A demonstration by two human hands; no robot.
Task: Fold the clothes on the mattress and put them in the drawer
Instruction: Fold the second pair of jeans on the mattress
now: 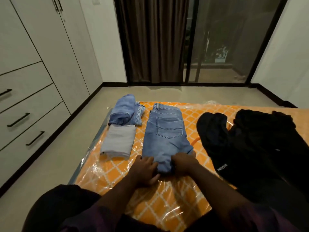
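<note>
Both hands, left hand (pixel 147 168) and right hand (pixel 183 162), pinch the near folded edge of the blue jeans (pixel 164 138) lying mid-mattress (pixel 117 174); likely risk: slick plastic cover lets denim slide, skewing the fold.

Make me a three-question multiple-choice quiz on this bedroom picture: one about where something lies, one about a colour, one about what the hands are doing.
1. Where does the folded grey garment lie?
A. left of the jeans being folded
B. on the black pile
C. on the floor

2. What colour is the mattress cover?
A. green
B. orange with white lattice
C. plain white

3. What are both hands doing?
A. hanging idle
B. opening a drawer
C. gripping the near end of the jeans

Answers: 1 A, it sits left of the jeans; 2 B, the pattern shows; 3 C, left hand and right hand curl on the denim.
</note>
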